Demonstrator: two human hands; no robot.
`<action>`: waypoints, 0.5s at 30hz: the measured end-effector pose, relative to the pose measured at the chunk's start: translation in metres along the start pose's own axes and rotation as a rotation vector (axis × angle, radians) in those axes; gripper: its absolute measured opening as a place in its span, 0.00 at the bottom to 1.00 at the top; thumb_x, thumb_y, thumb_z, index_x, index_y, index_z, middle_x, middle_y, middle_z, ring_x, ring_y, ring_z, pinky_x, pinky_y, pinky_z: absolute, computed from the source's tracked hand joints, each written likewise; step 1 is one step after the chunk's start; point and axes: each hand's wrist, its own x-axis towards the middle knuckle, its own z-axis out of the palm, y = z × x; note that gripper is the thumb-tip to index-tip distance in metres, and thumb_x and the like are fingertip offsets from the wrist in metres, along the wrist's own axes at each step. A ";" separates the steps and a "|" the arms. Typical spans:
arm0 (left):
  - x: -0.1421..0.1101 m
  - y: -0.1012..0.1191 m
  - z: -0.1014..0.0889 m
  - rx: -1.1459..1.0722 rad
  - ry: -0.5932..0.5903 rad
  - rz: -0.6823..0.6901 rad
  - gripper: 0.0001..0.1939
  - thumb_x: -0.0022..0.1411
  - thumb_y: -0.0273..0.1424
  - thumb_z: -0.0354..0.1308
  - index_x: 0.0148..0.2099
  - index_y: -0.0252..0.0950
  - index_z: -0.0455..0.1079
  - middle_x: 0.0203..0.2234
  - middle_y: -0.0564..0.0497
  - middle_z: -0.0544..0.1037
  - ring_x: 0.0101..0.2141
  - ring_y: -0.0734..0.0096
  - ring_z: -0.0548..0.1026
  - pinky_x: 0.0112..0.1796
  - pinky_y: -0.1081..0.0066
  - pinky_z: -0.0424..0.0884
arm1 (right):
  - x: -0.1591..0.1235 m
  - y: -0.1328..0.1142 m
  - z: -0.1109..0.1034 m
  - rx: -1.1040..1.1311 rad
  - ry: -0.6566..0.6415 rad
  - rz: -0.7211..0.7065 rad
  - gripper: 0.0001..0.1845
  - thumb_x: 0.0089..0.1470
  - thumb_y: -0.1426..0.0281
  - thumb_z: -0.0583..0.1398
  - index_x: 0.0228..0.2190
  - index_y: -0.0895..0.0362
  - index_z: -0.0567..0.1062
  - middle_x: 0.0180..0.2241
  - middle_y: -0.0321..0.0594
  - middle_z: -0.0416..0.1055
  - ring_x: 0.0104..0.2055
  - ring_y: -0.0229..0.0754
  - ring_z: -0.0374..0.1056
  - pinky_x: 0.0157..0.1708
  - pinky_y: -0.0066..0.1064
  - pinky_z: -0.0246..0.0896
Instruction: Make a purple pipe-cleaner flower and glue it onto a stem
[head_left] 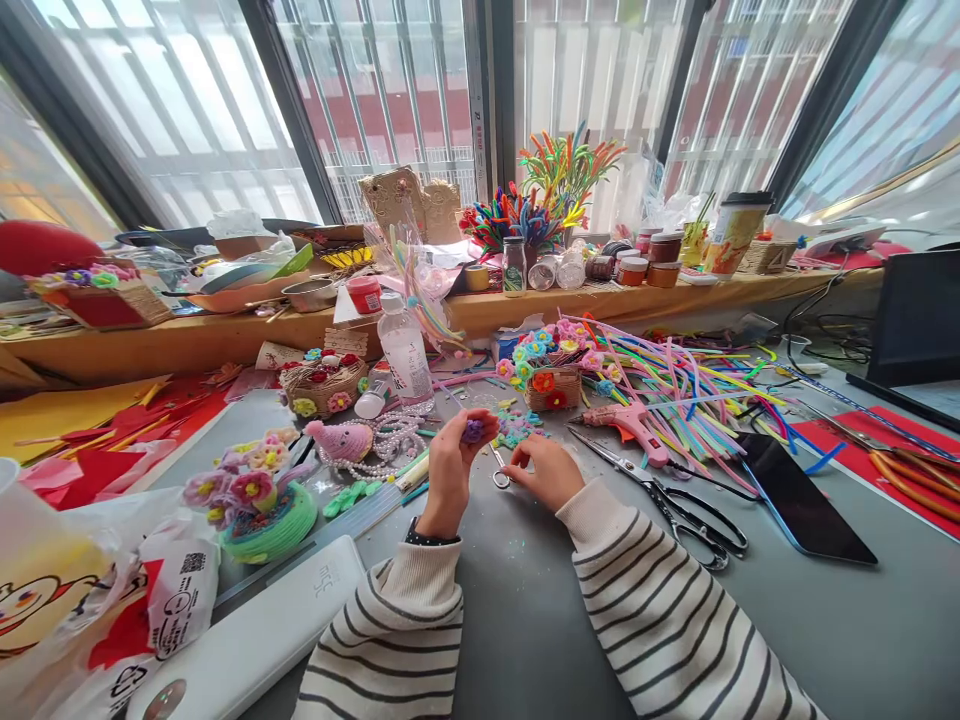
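My left hand (448,470) is raised over the grey table, its fingers closed on a small purple fuzzy flower (472,431). To its right, my right hand (546,470) has thumb and fingers pinched at small silver scissors (500,478); their ring handle shows, the rest is partly hidden by the fingers. Just beyond both hands lies a heap of small teal and purple fuzzy pieces (521,425). A pink glue gun (626,425) and large black-handled scissors (667,500) lie to the right of my right hand.
A white device (262,620) and a green pot with fuzzy flowers (270,525) stand at left. A plastic bottle (405,350) and a flower-trimmed basket (553,385) are behind. Pipe cleaners (690,385) spread right, near a phone (806,500). Jars line the windowsill (525,308).
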 end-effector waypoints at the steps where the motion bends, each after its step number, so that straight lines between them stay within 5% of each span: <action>1: 0.000 -0.001 0.000 -0.009 -0.010 -0.006 0.12 0.50 0.35 0.52 0.30 0.32 0.71 0.26 0.49 0.76 0.30 0.71 0.73 0.37 0.69 0.66 | -0.001 -0.001 0.000 -0.066 -0.016 -0.002 0.10 0.44 0.63 0.58 0.21 0.57 0.70 0.25 0.37 0.66 0.30 0.37 0.61 0.29 0.27 0.52; 8: -0.001 -0.001 0.001 -0.011 -0.041 0.015 0.17 0.52 0.38 0.50 0.36 0.31 0.71 0.35 0.44 0.75 0.40 0.64 0.71 0.45 0.65 0.63 | 0.002 -0.009 0.000 -0.397 -0.060 0.043 0.05 0.44 0.70 0.56 0.26 0.57 0.70 0.32 0.42 0.67 0.39 0.43 0.60 0.30 0.28 0.54; 15: -0.001 -0.002 0.001 0.102 -0.037 0.057 0.17 0.50 0.36 0.53 0.40 0.33 0.70 0.39 0.45 0.74 0.43 0.63 0.69 0.45 0.65 0.61 | 0.000 -0.012 -0.003 -0.462 -0.101 0.112 0.08 0.40 0.73 0.55 0.27 0.60 0.70 0.34 0.47 0.66 0.39 0.45 0.61 0.30 0.29 0.54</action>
